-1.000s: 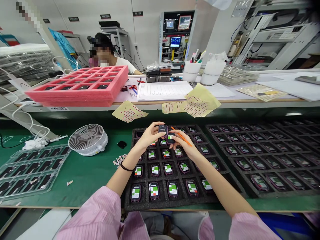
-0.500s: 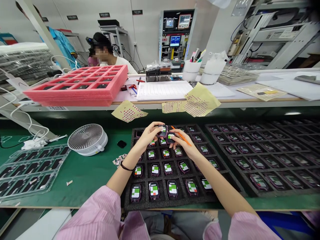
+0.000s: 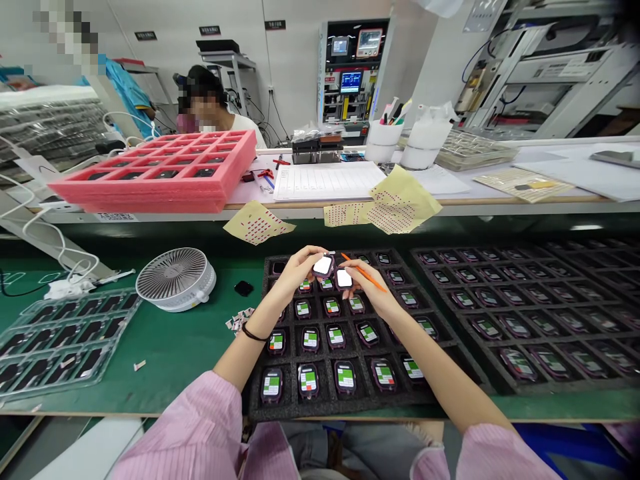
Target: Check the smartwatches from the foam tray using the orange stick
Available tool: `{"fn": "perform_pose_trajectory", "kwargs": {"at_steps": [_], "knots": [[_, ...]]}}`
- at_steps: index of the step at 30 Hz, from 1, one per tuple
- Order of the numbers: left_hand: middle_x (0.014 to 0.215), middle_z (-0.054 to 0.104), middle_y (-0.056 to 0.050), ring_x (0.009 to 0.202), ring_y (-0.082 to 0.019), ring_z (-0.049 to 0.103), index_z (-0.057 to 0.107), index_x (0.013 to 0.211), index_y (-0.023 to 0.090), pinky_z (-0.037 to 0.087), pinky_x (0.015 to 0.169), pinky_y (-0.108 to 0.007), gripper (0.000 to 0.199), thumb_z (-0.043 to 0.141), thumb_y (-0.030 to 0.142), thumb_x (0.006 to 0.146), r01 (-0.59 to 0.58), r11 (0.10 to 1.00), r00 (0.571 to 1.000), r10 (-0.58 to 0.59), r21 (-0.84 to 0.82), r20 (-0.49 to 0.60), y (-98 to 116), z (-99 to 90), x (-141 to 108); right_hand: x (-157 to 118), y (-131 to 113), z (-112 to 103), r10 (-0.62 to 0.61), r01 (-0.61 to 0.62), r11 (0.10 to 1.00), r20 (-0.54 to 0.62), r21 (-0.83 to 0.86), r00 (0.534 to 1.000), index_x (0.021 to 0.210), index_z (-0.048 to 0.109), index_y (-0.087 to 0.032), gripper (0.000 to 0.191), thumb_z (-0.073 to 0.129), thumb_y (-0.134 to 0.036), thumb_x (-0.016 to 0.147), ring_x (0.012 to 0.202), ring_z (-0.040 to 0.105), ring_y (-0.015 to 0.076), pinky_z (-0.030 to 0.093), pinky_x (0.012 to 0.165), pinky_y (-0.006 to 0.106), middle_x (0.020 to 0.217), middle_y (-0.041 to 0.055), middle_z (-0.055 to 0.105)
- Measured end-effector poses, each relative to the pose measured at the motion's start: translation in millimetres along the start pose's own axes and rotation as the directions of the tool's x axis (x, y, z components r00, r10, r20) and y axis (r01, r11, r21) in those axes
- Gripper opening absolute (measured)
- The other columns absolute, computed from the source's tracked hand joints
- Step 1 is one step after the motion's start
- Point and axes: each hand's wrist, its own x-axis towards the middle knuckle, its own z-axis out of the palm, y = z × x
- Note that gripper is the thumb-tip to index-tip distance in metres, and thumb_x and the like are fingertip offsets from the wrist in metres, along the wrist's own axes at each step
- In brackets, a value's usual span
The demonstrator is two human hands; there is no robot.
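Green surface (image 3: pixel 185 360) spreads out under a white shelf (image 3: pixel 320 212), and a big room sits behind it. Clock hours here go around the two watches held up near the middle. On the far side, at 11 o'clock, I see a person in a white shirt (image 3: pixel 245 125). A tall rack with a blue screen (image 3: pixel 351 82) stands at 12 o'clock, by the wall.

The left grip (image 3: pixel 299 267) is closed on the left watch (image 3: pixel 323 266). The right grip (image 3: pixel 366 283) is closed on the right watch (image 3: pixel 344 278), and an orange stick (image 3: pixel 369 274) lies slanted across its fingers. Both watches shine white. They sit side by side, very close, but I can't tell if they touch. They are over the far part of a black foam tray (image 3: pixel 327 358), where many more watches rest in little square holes, most showing green and white.

At 4 o'clock is another dark tray (image 3: pixel 493 363) full of watches. A round fan (image 3: pixel 176 279) lies at 9 o'clock, with a black square (image 3: pixel 243 288) between it and the tray. Small white bits (image 3: pixel 240 320) make a pile at 8 o'clock. Up on the shelf, a pink tray (image 3: pixel 150 190) sits at 10 o'clock and white cups (image 3: pixel 383 143) stand at 1 o'clock.
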Motion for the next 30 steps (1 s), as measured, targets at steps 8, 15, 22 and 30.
{"fn": "perform_pose_trajectory", "kwargs": {"at_steps": [8, 15, 22, 30], "knots": [[0.098, 0.064, -0.006, 0.075, -0.013, 0.064, 0.054, 0.114, 0.018, 0.04, 0.049, -0.016, 0.04, 0.063, 0.022, 0.076, -0.05, 0.998, 0.994, 0.053, -0.034, 0.1, 0.1, -1.6, -1.4, 0.4, 6.9, -2.9, -0.064, 0.061, 0.998, 0.089, 0.028, 0.994, 0.112, 0.054, -0.025, 0.038, 0.067, -0.036, 0.078, 0.068, 0.067, 0.0155, 0.055, 0.05, 0.026, 0.104, 0.0052, 0.06], [0.094, 0.064, -0.007, 0.07, -0.012, 0.062, 0.055, 0.113, 0.017, 0.036, 0.046, -0.016, 0.041, 0.066, 0.024, 0.074, -0.076, 0.997, 0.994, 0.078, -0.025, 0.082, 0.1, -1.1, -1.6, 0.7, 7.5, -1.9, -0.071, 0.07, 0.998, 0.078, 0.005, 0.994, 0.111, 0.053, -0.023, 0.043, 0.073, -0.033, 0.073, 0.067, 0.069, 0.0177, 0.054, 0.047, 0.026, 0.101, 0.0055, 0.061], [0.071, 0.062, 0.0, 0.051, -0.007, 0.055, 0.061, 0.096, 0.018, 0.025, 0.041, -0.016, 0.025, 0.06, 0.035, 0.078, -0.027, 0.999, 1.0, 0.027, 0.026, 0.004, 2.5, 1.0, -3.6, -3.0, -3.1, 1.5, -0.029, 0.029, 1.0, -0.005, 0.001, 1.0, 0.097, 0.06, -0.021, 0.027, 0.065, -0.041, 0.079, 0.051, 0.064, 0.015, 0.052, 0.043, 0.026, 0.071, -0.0008, 0.06], [0.064, 0.058, 0.004, 0.047, -0.005, 0.047, 0.058, 0.084, 0.017, 0.03, 0.043, -0.016, 0.03, 0.066, 0.044, 0.073, 0.013, 0.999, 1.0, -0.012, 0.039, -0.018, 2.2, 2.7, -3.1, -3.3, -3.4, 1.7, -0.049, 0.049, 0.999, 0.019, -0.002, 0.999, 0.099, 0.058, -0.021, 0.034, 0.071, -0.039, 0.073, 0.052, 0.065, 0.0137, 0.05, 0.043, 0.024, 0.082, -0.0002, 0.063]]}}
